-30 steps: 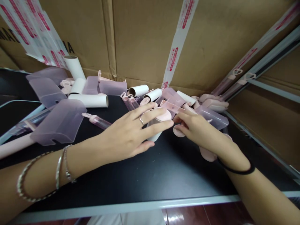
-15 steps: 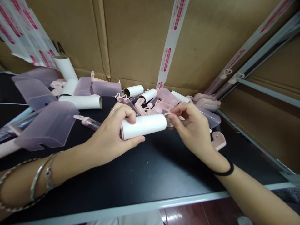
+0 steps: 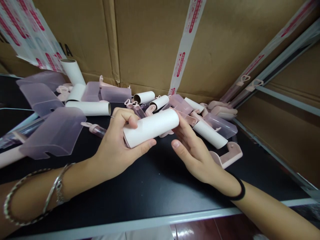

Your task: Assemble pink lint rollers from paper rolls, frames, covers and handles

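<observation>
A white lint roller roll [image 3: 155, 126] lies across my left hand [image 3: 118, 136], whose fingers and thumb wrap its left end. The roll is held above the black shelf, its right end tilted up. My right hand [image 3: 196, 155] is at that right end, with its fingers stretched out against the roll and its thumb apart. Behind the hands lie white rolls, pink handle parts and translucent purple covers. One such roll [image 3: 210, 134] rests just beyond my right hand, and a pink curved handle [image 3: 231, 155] is beside its wrist.
Several translucent covers [image 3: 55, 133] and a white roll [image 3: 88, 108] are piled on the left. A clear tube with a pink loop [image 3: 96, 129] lies near my left hand. Cardboard [image 3: 150, 43] stands along the back. A metal edge [image 3: 140, 224] borders the black shelf [image 3: 150, 190] in front.
My right thumb has come away from its pinch on a pink part at the roll's right end, and the fingers have extended. That end of the roll has tilted up.
</observation>
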Motion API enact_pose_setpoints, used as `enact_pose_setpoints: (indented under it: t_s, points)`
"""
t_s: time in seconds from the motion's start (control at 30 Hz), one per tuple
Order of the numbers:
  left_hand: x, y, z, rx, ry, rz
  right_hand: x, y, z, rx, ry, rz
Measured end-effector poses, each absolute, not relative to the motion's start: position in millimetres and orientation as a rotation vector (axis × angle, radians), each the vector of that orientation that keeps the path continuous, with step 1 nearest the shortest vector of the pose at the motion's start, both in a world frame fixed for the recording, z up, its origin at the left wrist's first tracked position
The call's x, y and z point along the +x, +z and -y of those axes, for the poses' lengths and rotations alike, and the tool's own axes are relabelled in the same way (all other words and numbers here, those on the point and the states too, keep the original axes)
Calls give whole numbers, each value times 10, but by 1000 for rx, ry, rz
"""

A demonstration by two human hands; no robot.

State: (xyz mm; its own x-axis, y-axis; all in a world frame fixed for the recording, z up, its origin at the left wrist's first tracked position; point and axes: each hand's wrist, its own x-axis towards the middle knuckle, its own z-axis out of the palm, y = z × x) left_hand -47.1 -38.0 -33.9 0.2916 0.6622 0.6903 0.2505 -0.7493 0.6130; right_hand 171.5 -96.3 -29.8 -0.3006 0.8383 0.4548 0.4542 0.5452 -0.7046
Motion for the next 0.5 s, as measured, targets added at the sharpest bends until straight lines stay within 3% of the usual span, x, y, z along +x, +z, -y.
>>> enact_pose_setpoints:
  t_s: [0.3, 0.5]
  points:
    - [-483, -292, 377, 2190, 1413, -942, 1823, -233, 895, -1089, 581, 2084]
    - [-443, -197, 367, 1964, 1038, -1018, 1910, -117, 817, -1132, 361, 2256]
